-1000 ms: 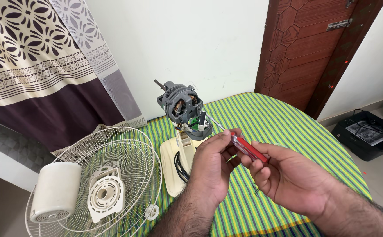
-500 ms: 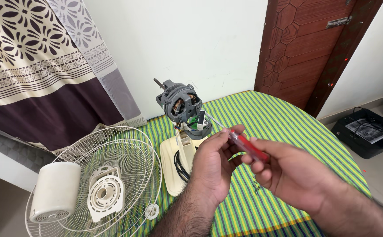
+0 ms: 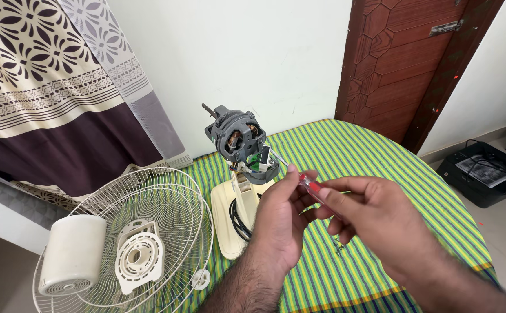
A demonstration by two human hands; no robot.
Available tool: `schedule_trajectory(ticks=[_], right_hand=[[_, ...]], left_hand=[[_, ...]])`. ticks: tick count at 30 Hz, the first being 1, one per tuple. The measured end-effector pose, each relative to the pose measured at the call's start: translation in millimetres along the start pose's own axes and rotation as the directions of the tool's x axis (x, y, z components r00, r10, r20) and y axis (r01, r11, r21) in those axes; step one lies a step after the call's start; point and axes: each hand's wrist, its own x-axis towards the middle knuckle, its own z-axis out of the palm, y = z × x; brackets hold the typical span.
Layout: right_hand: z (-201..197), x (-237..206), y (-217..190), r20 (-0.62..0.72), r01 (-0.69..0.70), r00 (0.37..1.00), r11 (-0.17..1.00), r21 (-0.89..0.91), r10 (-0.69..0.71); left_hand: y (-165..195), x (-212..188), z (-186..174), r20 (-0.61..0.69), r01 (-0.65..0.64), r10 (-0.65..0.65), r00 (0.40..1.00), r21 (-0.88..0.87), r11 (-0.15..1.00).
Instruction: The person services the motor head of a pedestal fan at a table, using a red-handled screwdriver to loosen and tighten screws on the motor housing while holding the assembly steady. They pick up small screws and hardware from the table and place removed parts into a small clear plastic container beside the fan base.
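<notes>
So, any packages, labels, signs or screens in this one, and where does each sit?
Black flat device, maybe a printer: on the floor at right, beside the table; rectangular, with a pale printed sheet or label on its top.
No other package, sign or screen shows; any label on the fan motor is too small to tell.

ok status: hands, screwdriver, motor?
Right hand and left hand both grip the red screwdriver, tip toward the bare motor on its cream base. Grille lies left, apart. Nothing between tip and motor.
</notes>
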Motion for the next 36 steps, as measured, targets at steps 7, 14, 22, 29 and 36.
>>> schedule_trajectory(ticks=[7,14,22,29,36], right_hand=[[-9,7,-5,0.199,-0.348,0.937,0.807,0.477,0.287],[5,-6,-9,-0.041,0.033,0.997,0.860,-0.510,-0.063],[-9,8,-7,0.259,-0.386,0.922,0.745,0.544,0.288],[-6,5,-1,0.023,-0.115,0.993,0.984,0.136,0.113],[0,-1,-10,-0.105,-0.030,0.994,0.999,-0.014,0.028]], left_hand=[[-2,4,0,0.034,-0.078,0.077,0.996,0.049,0.996],[-2,6,2,-0.068,-0.007,0.014,0.998,0.108,0.994],[4,-4,1,0.090,-0.058,0.060,0.994,-0.029,0.998],[-1,7,-4,0.006,-0.068,0.068,0.998,0.048,0.997],[6,0,-3,0.024,0.002,-0.003,1.000,0.030,1.000]])
